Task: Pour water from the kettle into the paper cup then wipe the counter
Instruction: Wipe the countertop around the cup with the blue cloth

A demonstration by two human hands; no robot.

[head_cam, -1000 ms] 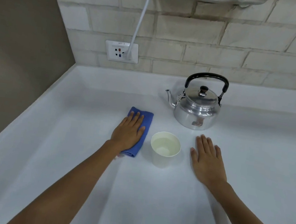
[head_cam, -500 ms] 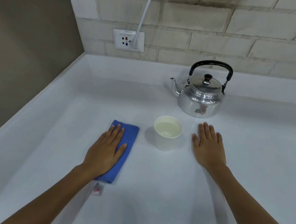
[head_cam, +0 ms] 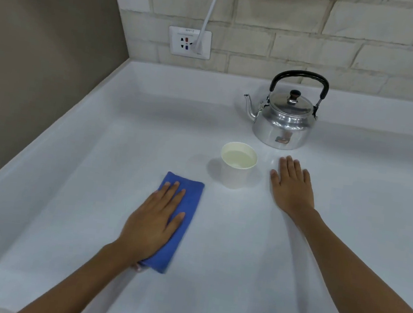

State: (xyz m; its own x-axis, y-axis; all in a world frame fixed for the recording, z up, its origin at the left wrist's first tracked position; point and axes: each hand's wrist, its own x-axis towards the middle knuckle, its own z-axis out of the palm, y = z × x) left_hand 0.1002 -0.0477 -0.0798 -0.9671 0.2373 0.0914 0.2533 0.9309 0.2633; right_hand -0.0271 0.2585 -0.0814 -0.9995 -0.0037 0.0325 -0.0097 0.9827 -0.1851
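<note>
two hands lie flat on the white counter [head_cam: 253, 254]. the left hand [head_cam: 153, 224] is spread palm-down on a folded blue cloth [head_cam: 185, 206], pressing it to the surface rather than clenching it; a little of the cloth bunches under the heel of the palm. the right hand [head_cam: 292, 187] rests open and bare, gripping nothing, just right of the paper cup [head_cam: 237, 165].

the cup stands upright between the two hands, holding water fairly close to its rim, so the pouring looks done and the wiping is the step in hand. the kettle [head_cam: 285, 119] sits upright behind the cup, near the wall, spout toward the left, its black handle raised.

the cloth is soft and limp; it will likely fold or drag unless the whole palm keeps it flat, so broad pressure from above suits it better than a pinch at an edge. the cup is probably light and thin-walled, easily tipped or squeezed out of shape while full; a sweep passing close on its left could knock it. if it must be moved, a gentle hold around the middle of the wall seems safest. the kettle is rigid and best lifted by its handle.
</note>
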